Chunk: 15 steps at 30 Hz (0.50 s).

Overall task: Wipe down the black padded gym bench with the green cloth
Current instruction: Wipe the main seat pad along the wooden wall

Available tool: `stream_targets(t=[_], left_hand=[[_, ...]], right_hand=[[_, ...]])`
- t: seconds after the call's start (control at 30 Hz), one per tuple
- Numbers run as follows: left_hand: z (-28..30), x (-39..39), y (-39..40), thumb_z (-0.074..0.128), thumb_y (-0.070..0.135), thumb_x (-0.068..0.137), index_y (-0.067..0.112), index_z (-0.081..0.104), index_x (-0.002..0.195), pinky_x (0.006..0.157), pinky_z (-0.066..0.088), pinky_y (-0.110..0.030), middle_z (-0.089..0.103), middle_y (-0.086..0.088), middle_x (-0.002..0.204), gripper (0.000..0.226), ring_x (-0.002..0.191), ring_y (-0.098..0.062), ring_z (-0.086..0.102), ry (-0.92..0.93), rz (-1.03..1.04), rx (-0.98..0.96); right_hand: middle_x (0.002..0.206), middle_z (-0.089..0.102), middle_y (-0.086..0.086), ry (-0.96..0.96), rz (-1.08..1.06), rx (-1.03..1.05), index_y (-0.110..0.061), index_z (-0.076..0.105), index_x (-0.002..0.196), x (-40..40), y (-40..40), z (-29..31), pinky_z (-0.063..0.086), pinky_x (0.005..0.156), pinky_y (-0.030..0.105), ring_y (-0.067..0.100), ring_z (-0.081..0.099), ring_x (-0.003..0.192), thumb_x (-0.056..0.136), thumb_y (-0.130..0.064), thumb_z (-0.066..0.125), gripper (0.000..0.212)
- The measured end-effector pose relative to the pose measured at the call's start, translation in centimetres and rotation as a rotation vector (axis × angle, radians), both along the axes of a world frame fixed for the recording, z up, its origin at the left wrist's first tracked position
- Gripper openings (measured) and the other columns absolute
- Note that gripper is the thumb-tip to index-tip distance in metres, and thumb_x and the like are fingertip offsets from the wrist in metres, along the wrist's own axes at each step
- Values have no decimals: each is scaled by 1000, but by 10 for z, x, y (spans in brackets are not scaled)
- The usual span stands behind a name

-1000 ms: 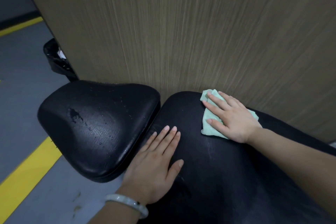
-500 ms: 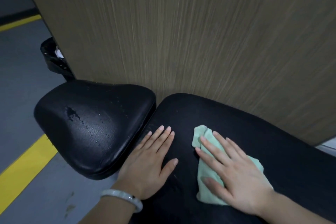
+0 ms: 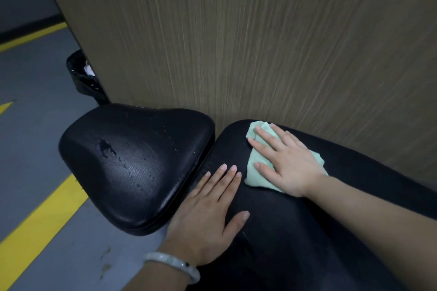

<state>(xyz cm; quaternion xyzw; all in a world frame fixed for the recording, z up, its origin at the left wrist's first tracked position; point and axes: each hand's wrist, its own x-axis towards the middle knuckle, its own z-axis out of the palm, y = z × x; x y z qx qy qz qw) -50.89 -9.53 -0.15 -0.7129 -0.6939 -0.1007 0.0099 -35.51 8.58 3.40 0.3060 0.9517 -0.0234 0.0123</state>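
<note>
Meanwhile, both hands lay flat on the bench.
Right hand, fingers straight and spread, pressed the green cloth at centre frame for wiping; left hand, fingers extended, likely steadied the padding.

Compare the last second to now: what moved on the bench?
The right hand slid the green cloth toward the person along the long pad, then pushed it back out to the far end by the wood panel, flat on it throughout. The left hand stayed flat near the gap; the seat pad kept its droplets.
</note>
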Motion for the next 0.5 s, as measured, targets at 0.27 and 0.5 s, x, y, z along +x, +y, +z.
stream_targets(t=[0.27, 0.5], left_hand=[[1, 0, 0, 14, 56, 102, 13, 40, 148, 112, 18, -34, 34, 1, 156, 68, 145, -13, 25, 20, 3, -6], [1, 0, -1, 15, 55, 103, 13, 40, 148, 111, 19, -35, 33, 1, 156, 66, 145, -13, 25, 48, 2, -5]], right_hand=[[162, -5, -12, -46, -66, 33, -37, 8, 154, -16, 5, 2, -7, 118, 37, 20, -11, 149, 77, -66, -10, 84], [158, 26, -1, -25, -22, 53, -25, 39, 147, 32, -45, 0, 11, 115, 42, 32, 21, 146, 97, -62, 6, 71]])
